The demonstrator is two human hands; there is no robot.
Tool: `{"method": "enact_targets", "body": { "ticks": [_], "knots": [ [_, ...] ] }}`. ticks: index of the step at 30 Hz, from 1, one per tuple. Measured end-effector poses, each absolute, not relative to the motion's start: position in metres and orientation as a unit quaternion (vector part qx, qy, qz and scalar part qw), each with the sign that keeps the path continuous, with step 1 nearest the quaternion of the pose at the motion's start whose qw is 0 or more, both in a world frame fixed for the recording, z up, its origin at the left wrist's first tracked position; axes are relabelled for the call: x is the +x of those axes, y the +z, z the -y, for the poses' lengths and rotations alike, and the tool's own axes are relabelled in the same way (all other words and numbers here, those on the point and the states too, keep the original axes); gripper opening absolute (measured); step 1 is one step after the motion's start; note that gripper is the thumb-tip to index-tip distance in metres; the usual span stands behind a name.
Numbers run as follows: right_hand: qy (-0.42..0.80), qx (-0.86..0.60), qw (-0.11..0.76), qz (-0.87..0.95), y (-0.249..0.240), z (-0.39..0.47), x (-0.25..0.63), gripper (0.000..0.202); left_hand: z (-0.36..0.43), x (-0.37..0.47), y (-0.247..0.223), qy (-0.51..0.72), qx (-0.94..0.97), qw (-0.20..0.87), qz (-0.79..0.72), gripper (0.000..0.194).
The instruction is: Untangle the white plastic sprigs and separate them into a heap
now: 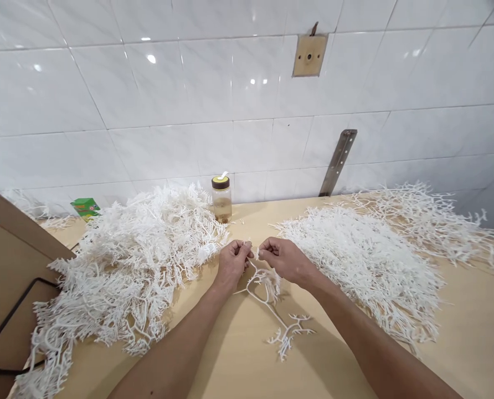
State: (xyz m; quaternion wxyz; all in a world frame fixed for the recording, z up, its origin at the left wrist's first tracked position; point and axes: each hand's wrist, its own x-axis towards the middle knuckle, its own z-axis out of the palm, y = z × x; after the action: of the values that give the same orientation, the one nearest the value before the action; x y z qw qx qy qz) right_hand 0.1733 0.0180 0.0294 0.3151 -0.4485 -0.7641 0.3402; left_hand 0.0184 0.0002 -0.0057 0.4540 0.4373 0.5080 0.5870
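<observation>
At the middle of the table, my left hand (233, 261) pinches the upper stem of a white plastic branch (267, 305) between thumb and fingers. The branch forks and hangs toward me, ending in a spread of small twigs over the tabletop. Just to the right, my right hand (286, 259) is closed in a pinch at the upper part of the same branch, with a small white tip showing at its fingertips. The two hands are close together but apart. Where the stem runs between my left fingers is hidden.
A large heap of white branches (147, 249) lies left; a flatter pile (367, 260) lies right, with looser branches (430, 221) behind. A lidded jar (222, 202), a green box (86, 208) and a metal bracket (338, 163) stand near the tiled wall. Cardboard (10, 266) borders the left.
</observation>
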Motion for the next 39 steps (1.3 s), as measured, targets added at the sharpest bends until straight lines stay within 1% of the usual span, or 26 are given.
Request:
{"method": "enact_targets", "body": {
  "ticks": [4, 12, 14, 15, 17, 19, 20, 21, 23, 26, 29, 32, 36, 39],
  "knots": [
    [0.387, -0.444, 0.331, 0.737, 0.024, -0.022, 0.178, 0.014, 0.002, 0.018, -0.003, 0.593, 0.425, 0.462, -0.504, 0.037],
    [0.412, -0.493, 0.331, 0.691, 0.034, -0.021, 0.18, 0.015, 0.003, 0.019, 0.001, 0.603, 0.401, 0.486, -0.489, 0.042],
    [0.374, -0.52, 0.334, 0.691, 0.03, -0.025, 0.184, 0.016, 0.003, 0.019, 0.0, 0.604, 0.402, 0.484, -0.489, 0.044],
    [0.335, -0.537, 0.341, 0.695, 0.028, -0.028, 0.186, 0.015, 0.003, 0.019, 0.0, 0.602, 0.405, 0.483, -0.49, 0.044],
    [0.217, -0.571, 0.366, 0.702, 0.022, -0.033, 0.19, 0.013, 0.002, 0.018, -0.002, 0.597, 0.414, 0.48, -0.491, 0.044],
    [0.102, -0.589, 0.39, 0.7, 0.019, -0.034, 0.191, 0.022, 0.002, 0.018, -0.002, 0.591, 0.421, 0.48, -0.494, 0.043],
    [0.071, -0.587, 0.398, 0.701, 0.019, -0.032, 0.189, 0.027, 0.002, 0.018, -0.002, 0.589, 0.423, 0.478, -0.496, 0.042],
    [0.066, -0.579, 0.4, 0.707, 0.02, -0.029, 0.186, 0.027, 0.002, 0.018, -0.002, 0.588, 0.425, 0.473, -0.5, 0.042],
    [0.123, -0.553, 0.385, 0.728, 0.025, -0.02, 0.177, 0.021, 0.003, 0.017, 0.0, 0.587, 0.435, 0.458, -0.507, 0.042],
    [0.247, -0.522, 0.336, 0.744, 0.031, -0.007, 0.162, 0.023, 0.004, 0.017, 0.003, 0.587, 0.456, 0.436, -0.508, 0.043],
    [0.327, -0.496, 0.313, 0.741, 0.029, -0.001, 0.154, 0.024, 0.004, 0.017, 0.003, 0.595, 0.449, 0.45, -0.492, 0.041],
    [0.422, -0.475, 0.313, 0.705, 0.021, -0.003, 0.151, 0.029, 0.003, 0.02, 0.003, 0.604, 0.419, 0.492, -0.466, 0.037],
    [0.557, -0.449, 0.342, 0.608, 0.013, -0.006, 0.147, 0.032, 0.003, 0.022, 0.001, 0.605, 0.387, 0.536, -0.444, 0.037],
    [0.598, -0.441, 0.364, 0.562, 0.012, -0.006, 0.144, 0.032, 0.004, 0.022, 0.0, 0.601, 0.38, 0.547, -0.442, 0.039]
  ]
}}
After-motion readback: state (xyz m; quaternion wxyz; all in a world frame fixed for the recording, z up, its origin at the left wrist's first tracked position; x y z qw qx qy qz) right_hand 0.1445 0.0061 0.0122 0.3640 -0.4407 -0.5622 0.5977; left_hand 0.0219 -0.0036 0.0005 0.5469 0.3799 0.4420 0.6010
